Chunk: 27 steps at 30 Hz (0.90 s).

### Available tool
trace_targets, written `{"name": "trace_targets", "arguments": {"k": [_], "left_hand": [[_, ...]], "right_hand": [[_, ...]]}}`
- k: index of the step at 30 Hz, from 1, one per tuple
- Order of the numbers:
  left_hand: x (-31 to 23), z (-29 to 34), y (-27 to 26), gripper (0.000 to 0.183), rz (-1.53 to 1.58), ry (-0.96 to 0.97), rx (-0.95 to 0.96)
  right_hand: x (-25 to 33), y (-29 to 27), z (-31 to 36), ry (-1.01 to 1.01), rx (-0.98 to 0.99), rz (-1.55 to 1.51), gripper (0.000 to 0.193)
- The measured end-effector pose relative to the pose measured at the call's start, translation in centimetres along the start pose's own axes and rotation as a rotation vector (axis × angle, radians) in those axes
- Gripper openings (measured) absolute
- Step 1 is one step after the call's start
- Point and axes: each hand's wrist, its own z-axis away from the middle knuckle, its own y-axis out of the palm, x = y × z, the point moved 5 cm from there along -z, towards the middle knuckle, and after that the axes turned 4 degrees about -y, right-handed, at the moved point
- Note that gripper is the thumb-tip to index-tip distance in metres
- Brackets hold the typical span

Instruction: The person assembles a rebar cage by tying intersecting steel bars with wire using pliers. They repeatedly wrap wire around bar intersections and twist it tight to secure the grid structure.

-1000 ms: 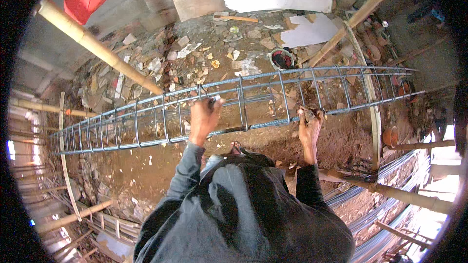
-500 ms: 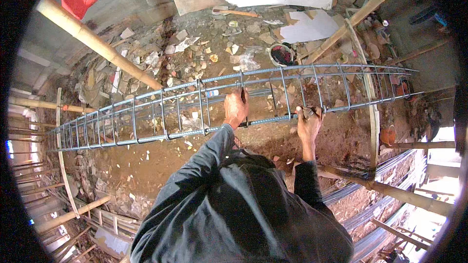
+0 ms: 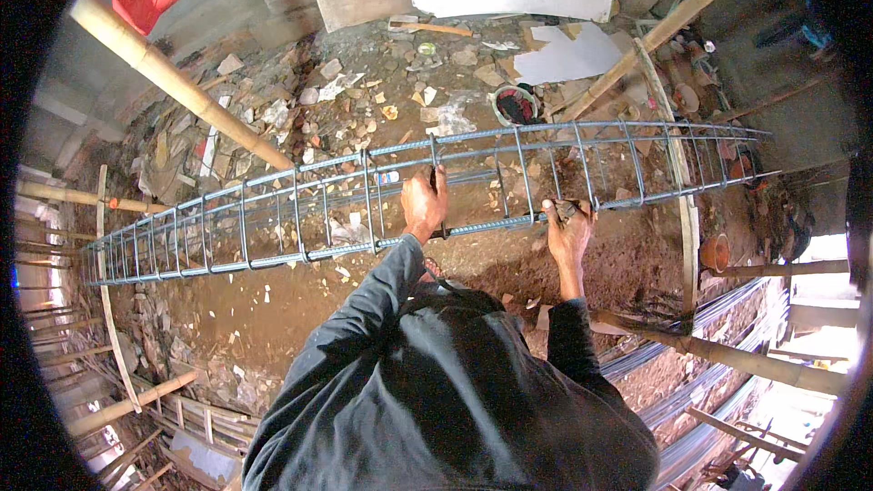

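Note:
A long cage of ribbed steel rebar lies across the view, its bars joined by square stirrups. My left hand is closed around a stirrup at the middle of the cage, wrist over the near bar. To its right, at that same near bar, is my right hand. Its thumb and fingers curl around a small dark grey thing whose kind I cannot make out. Dark sleeves cover both forearms.
Upright wooden strips cross the cage near its left end and right end. Bamboo poles slant in from the sides. Rubble and scraps cover the ground, with a bucket beyond the cage. Bundled steel rods lie at lower right.
The whole view has shifted slightly, so most things appear a little further left. Both hands stay at the same part of the cage, with the right hand's fingers slightly rearranged.

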Motion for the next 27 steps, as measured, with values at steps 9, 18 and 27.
{"name": "trace_targets", "arguments": {"k": [9,18,27], "left_hand": [[-0.5,0.0,-0.6,0.051,-0.017,-0.071,0.104],[-0.7,1.7,-1.8,0.049,0.052,0.080,0.135],[0.1,1.9,-1.1,0.045,0.066,0.028,0.119]], "right_hand": [[4.2,-4.1,0.2,0.024,-0.219,-0.068,0.050],[7.1,0.9,-9.4,-0.035,0.293,0.139,0.053],[6.6,7.6,-12.1,-0.055,0.184,-0.148,0.049]]}}
